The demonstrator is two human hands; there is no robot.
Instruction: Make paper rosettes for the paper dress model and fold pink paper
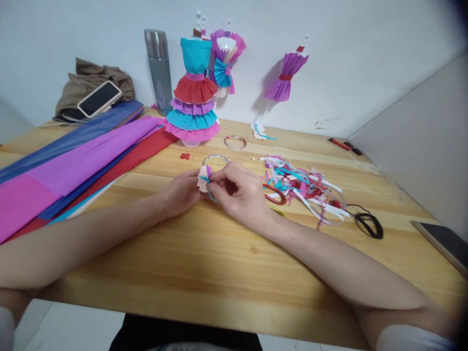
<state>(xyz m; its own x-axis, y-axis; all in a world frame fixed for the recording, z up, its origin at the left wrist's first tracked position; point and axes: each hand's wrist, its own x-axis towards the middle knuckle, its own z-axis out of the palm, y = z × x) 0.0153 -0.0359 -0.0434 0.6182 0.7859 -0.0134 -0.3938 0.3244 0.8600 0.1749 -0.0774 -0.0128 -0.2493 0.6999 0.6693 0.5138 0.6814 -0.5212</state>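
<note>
Between my two hands is a small pleated paper piece point(203, 180), cream with a purple part and a blue strip across its middle. My left hand point(181, 194) holds it from the left with closed fingers. From the right, my right hand point(241, 192) pinches at the blue strip, whose loose end hangs below the fingers. Just behind the hands lies a silver ring point(215, 157), partly hidden. A small red paper flower point(185, 156) rests on the wooden table point(219, 273) to the left of that ring.
Miniature forms in paper dresses point(193, 92) stand at the back beside a grey bottle point(159, 70). Long coloured paper sheets point(73, 170) cover the left. Paper scraps point(296, 180), a red bangle point(275, 194) and a black cord point(369, 225) lie right.
</note>
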